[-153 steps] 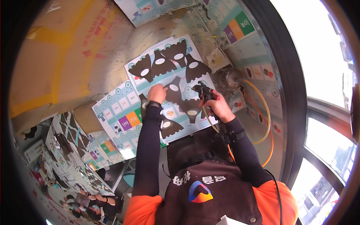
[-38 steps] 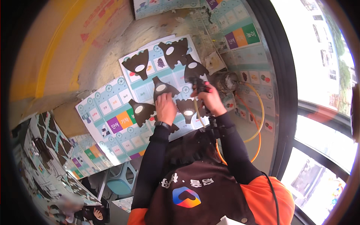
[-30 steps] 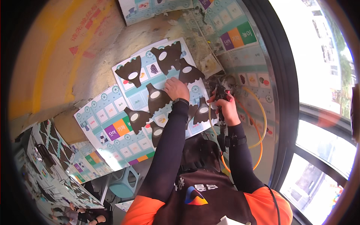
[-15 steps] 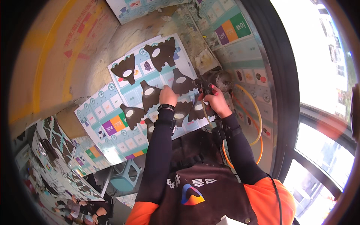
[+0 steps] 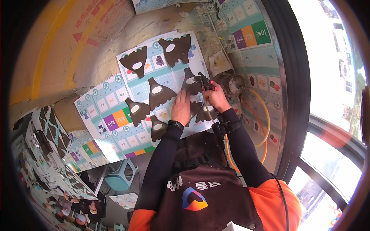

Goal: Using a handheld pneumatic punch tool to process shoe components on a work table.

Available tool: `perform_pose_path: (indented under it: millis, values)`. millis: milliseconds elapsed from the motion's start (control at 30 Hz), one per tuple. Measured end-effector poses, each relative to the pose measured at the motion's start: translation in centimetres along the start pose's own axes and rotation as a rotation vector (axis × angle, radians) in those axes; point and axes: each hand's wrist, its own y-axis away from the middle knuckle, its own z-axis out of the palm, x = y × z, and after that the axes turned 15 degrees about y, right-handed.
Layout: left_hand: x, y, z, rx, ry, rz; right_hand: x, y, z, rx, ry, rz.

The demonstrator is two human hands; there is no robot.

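right hand (image 5: 217,98) holds one black spray gun (image 5: 204,81).

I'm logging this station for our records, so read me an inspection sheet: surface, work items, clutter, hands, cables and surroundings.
Surface: tan, stained worktop, partly covered by printed boards.
Work items: eight dark pieces on the boards, scalloped-edged, pale ovals visible on most; black handheld tool with red parts.
Clutter: stained, pale sheet beside a grimy round fixture.
Hands: left hand flat, fingers at a piece's edge, contact unclear; right hand grips the tool.
Cables: yellow hose and orange hose curve near the right forearm; black cord crosses the right sleeve.
Surroundings: window at right, teal stool, people lower left, details blurred.
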Motion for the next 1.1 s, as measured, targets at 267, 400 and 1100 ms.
perform_pose_path:
  millis: [267,400,1100]
  values:
    - [-0.6,-0.1,0.5,-0.027,0.087,0.003,0.1,0.4,-0.2,-0.056,0.163,-0.018]
    - [-1.1,-0.3,-0.4,-0.019,0.068,0.024,-0.1,-0.3,0.3,-0.026,-0.004,-0.043]
    - [-3.0,-0.5,7.7,0.397,0.101,-0.102,3.0,-2.5,-1.0,-0.159,0.006,-0.131]
